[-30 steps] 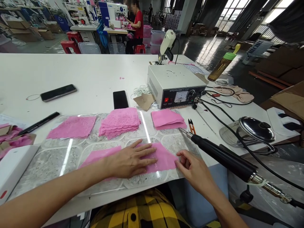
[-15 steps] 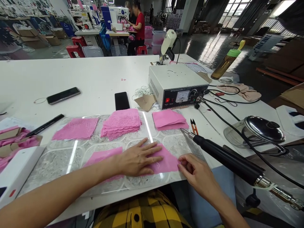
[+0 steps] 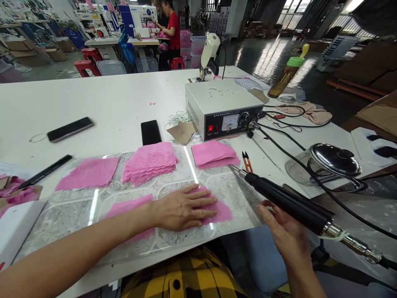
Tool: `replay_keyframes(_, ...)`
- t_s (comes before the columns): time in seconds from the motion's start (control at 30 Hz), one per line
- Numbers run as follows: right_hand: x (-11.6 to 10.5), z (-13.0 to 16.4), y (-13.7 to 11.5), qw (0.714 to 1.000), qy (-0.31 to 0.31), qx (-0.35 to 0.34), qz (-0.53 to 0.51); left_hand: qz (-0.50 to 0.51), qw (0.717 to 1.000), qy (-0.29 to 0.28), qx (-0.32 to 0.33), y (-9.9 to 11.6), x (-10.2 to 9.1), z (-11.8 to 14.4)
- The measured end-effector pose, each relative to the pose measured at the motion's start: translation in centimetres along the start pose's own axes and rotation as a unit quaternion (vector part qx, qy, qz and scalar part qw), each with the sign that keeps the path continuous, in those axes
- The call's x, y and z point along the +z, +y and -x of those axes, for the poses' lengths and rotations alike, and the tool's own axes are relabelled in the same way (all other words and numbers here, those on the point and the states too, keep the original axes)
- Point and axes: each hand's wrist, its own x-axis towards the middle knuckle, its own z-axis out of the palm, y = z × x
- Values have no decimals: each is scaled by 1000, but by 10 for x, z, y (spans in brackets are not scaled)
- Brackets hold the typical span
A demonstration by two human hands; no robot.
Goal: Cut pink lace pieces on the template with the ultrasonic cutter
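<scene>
My left hand (image 3: 182,208) lies flat with fingers spread on a pink fabric piece (image 3: 222,210), pressing it to the marble-patterned mat (image 3: 72,219). Another pink piece (image 3: 128,205) sits partly under my left forearm. My right hand (image 3: 281,223) is beside the black handle of a pen-like tool with a metal tip (image 3: 279,197), below and partly behind it. Its thumb is apart from the fingers, and nothing shows between them; the handle hides some fingers. The tool's tip rests by a folded pink stack (image 3: 214,155). Further left is a pile of pink lace pieces (image 3: 150,161).
A white control box (image 3: 225,108) with a dial and red switch stands behind the mat, cabled to the tool. Small orange snips (image 3: 247,162), a glass pot with a metal lid (image 3: 335,159), two phones (image 3: 151,132) and a black cutter (image 3: 46,171) lie around. A co-worker sits beyond.
My right hand has left the corner of the pink fabric and moved right to the tool's handle. My left hand stays on the fabric. The view has shifted slightly.
</scene>
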Motion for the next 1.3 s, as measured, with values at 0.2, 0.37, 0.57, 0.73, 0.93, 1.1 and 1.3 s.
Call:
replay_keyframes(0.2,20,-4,-14,987,72,-100,-105,-2,1000,-17,7,-5,2,-3)
replay_keyframes(0.37,31,-15,-19,954,110,-122,-249,-8,1000,-18,12,-5,2,-2)
replay_keyframes(0.57,48,-36,-30,913,139,-116,-366,-6,1000,-8,12,-5,5,-2)
replay_keyframes(0.73,40,-36,-45,892,193,-149,-382,-5,1000,13,14,-5,9,-2)
replay_keyframes(0.93,0,-12,-54,901,181,-193,-345,-4,999,21,24,-6,13,-2)
replay_keyframes(1.1,-10,9,-55,934,144,-211,-251,-10,998,56,42,-7,15,-3)
replay_keyframes(1.3,-1,16,-59,949,107,-189,-230,-24,996,66,48,-7,15,-3)
